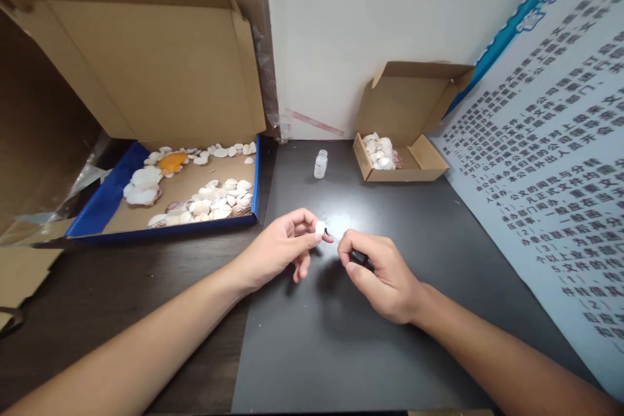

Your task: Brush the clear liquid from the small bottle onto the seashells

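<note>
Head view: left hand (pixel 277 250) pinches shell (pixel 320 228) mid-mat.

shell (pixel 320 228): white, smooth, faintly glossy, pinched in the left hand (pixel 283 250).
brush (pixel 355 256): black glossy plastic handle in the right hand (pixel 385 276).
bottle (pixel 320 164): clear glass or plastic, shiny, at 12 o'clock from the hands.
mat (pixel 341 338): dark, matt, with a soft glare.
large box (pixel 146 78): plain brown cardboard, matt, at 10 o'clock.
small box (pixel 409 110): same cardboard, at 1 o'clock.
poster (pixel 550 162): smooth printed sheet.

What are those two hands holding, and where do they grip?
The left hand pinches a small white shell by its edge; the right hand grips a small brush by its black handle.
</note>
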{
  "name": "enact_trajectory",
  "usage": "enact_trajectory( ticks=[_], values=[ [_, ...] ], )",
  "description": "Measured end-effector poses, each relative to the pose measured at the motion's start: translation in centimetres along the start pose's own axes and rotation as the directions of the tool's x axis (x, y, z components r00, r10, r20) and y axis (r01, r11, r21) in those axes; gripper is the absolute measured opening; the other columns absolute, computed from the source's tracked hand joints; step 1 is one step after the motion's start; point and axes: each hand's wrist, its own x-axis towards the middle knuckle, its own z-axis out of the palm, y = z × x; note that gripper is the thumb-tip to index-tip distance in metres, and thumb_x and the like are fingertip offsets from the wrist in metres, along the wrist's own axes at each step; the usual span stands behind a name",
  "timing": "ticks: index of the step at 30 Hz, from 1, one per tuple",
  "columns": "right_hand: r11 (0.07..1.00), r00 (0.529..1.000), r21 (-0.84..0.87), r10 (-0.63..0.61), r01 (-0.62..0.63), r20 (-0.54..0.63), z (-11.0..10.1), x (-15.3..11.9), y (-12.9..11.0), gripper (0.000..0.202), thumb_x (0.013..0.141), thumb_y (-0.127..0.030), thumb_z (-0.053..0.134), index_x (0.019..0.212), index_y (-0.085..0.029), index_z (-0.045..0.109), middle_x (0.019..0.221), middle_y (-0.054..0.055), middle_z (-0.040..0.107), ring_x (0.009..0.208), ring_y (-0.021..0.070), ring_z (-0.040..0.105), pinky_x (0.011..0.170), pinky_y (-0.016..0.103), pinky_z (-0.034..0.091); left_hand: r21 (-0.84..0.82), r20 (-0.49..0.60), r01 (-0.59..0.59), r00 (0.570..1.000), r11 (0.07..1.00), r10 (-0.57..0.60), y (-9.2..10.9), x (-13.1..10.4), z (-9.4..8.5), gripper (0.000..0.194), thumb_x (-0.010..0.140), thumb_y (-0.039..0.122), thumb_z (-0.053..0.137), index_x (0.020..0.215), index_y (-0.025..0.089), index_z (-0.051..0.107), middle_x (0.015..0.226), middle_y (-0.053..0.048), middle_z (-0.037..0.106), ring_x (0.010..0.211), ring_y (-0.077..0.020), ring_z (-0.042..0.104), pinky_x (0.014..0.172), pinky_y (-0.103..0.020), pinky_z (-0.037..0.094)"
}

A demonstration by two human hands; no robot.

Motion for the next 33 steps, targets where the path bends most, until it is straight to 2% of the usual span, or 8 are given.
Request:
enact_trajectory(
  ticks=[6, 13, 17, 19, 22, 24, 29, 33],
  values=[
    [0.994, 0.998, 0.084, 0.064, -0.064, 0.007, 0.5, 0.6, -0.5, 0.009, 0.081, -0.015, 0.043, 0.074, -0.021, 0.044, 0.063, -0.005, 0.043, 0.055, 0.0108, 0.037, 0.054, 0.024, 0.031, -0.008, -0.014, -0.016, 1.000, 1.000, 0.016, -0.1, 0.0, 0.1, 0.022, 0.086, 0.030, 0.066, 0.089, 0.018, 0.048, 0.075, 0.006, 0.059, 0.041, -0.0038, 0.055, 0.039, -0.015, 0.043],
    [0.989, 0.987, 0.016, 0.147, -0.147, -0.070, -0.2, 0.4, 0.6, 0.010, 0.080, -0.018, 0.040, 0.071, -0.021, 0.044, 0.061, -0.004, 0.041, 0.056, 0.0120, 0.036, 0.054, 0.025, 0.029, -0.009, -0.014, -0.026, 1.000, 1.000, 0.026, -0.1, -0.1, 0.0, 0.023, 0.086, 0.032, 0.066, 0.090, 0.019, 0.047, 0.104, -0.003, 0.066, 0.041, -0.0019, 0.055, 0.040, -0.017, 0.043],
    [0.992, 0.997, 0.105, 0.072, -0.074, 0.022, -0.3, 0.3, 0.0, 0.007, 0.078, -0.019, 0.042, 0.073, -0.021, 0.045, 0.062, -0.004, 0.043, 0.056, 0.0121, 0.037, 0.055, 0.025, 0.029, 0.026, -0.043, -0.015, 0.999, 1.000, 0.016, -0.1, -0.1, 0.1, 0.027, 0.082, 0.035, 0.070, 0.091, 0.018, 0.051, 0.086, 0.000, 0.064, 0.049, -0.0059, 0.057, 0.042, -0.018, 0.045],
    [0.990, 0.994, 0.102, 0.098, -0.102, 0.045, -0.2, 0.3, -0.1, 0.006, 0.078, -0.018, 0.041, 0.075, -0.021, 0.046, 0.065, -0.003, 0.045, 0.058, 0.0126, 0.039, 0.056, 0.025, 0.031, 0.044, -0.053, -0.010, 0.999, 0.999, 0.012, -0.2, -0.1, 0.1, 0.026, 0.082, 0.036, 0.070, 0.092, 0.018, 0.053, 0.071, 0.003, 0.058, 0.053, -0.0075, 0.055, 0.046, -0.018, 0.047],
    [0.986, 0.986, 0.044, 0.164, -0.163, -0.008, -0.3, 0.3, 0.2, 0.008, 0.080, -0.018, 0.039, 0.075, -0.020, 0.046, 0.067, -0.002, 0.046, 0.062, 0.0132, 0.041, 0.059, 0.026, 0.032, 0.068, -0.056, -0.011, 0.998, 0.998, 0.015, -0.3, -0.1, 0.0, 0.024, 0.085, 0.036, 0.068, 0.092, 0.018, 0.054, 0.061, 0.006, 0.050, 0.054, -0.0073, 0.049, 0.049, -0.017, 0.045],
    [0.986, 0.986, 0.034, 0.162, -0.161, -0.025, -0.4, 0.3, 0.4, 0.008, 0.080, -0.018, 0.039, 0.075, -0.020, 0.046, 0.066, -0.003, 0.045, 0.061, 0.0130, 0.040, 0.059, 0.026, 0.031, 0.090, -0.055, -0.016, 0.998, 0.996, 0.021, -0.3, -0.1, 0.0, 0.024, 0.085, 0.038, 0.067, 0.091, 0.019, 0.054, 0.062, 0.007, 0.049, 0.053, -0.0067, 0.047, 0.048, -0.017, 0.042],
    [0.994, 0.997, 0.097, 0.053, -0.059, 0.065, -0.3, 0.2, 0.2, 0.007, 0.079, -0.017, 0.042, 0.075, -0.020, 0.046, 0.066, -0.003, 0.045, 0.059, 0.0123, 0.039, 0.058, 0.025, 0.031, 0.097, -0.070, -0.055, 0.996, 0.994, 0.062, -0.2, 0.0, 0.2, 0.025, 0.085, 0.037, 0.068, 0.091, 0.018, 0.052, 0.072, 0.006, 0.051, 0.051, -0.0046, 0.045, 0.046, -0.017, 0.040],
    [0.992, 0.992, 0.030, 0.122, -0.123, 0.027, -0.4, 0.2, 0.1, 0.008, 0.079, -0.015, 0.042, 0.075, -0.020, 0.046, 0.065, -0.003, 0.046, 0.060, 0.0126, 0.040, 0.058, 0.025, 0.032, 0.106, -0.083, -0.049, 0.995, 0.993, 0.058, -0.1, 0.0, 0.4, 0.025, 0.085, 0.036, 0.068, 0.091, 0.019, 0.051, 0.074, 0.007, 0.050, 0.049, -0.0038, 0.046, 0.046, -0.018, 0.039]
  ],
)
